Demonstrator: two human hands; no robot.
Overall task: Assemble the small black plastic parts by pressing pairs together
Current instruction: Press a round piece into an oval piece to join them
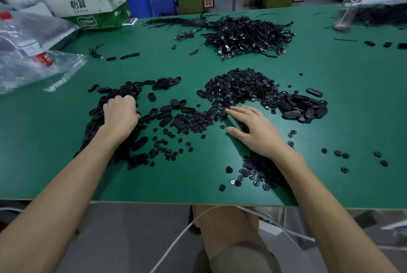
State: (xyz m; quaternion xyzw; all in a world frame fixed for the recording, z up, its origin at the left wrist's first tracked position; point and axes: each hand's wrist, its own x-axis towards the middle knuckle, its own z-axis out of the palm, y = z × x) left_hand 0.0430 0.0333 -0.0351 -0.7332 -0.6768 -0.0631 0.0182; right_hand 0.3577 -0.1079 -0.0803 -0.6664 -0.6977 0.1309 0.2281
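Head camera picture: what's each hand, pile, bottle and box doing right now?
oval shells, loose heap.
small round parts, loose heap.
left hand, fingers curled into the oval shells; grip hidden.
right hand, open, fingertips touching the small round parts.
cables, tangled pile.
clear bottle, upright, lid on.
cardboard box, top open.
red-capped bottle, lying inside a plastic bag.

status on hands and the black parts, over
Left hand curled into oval shells, grip hidden. Right hand flat, at edge of round pieces. Cable heap behind, clear of both.
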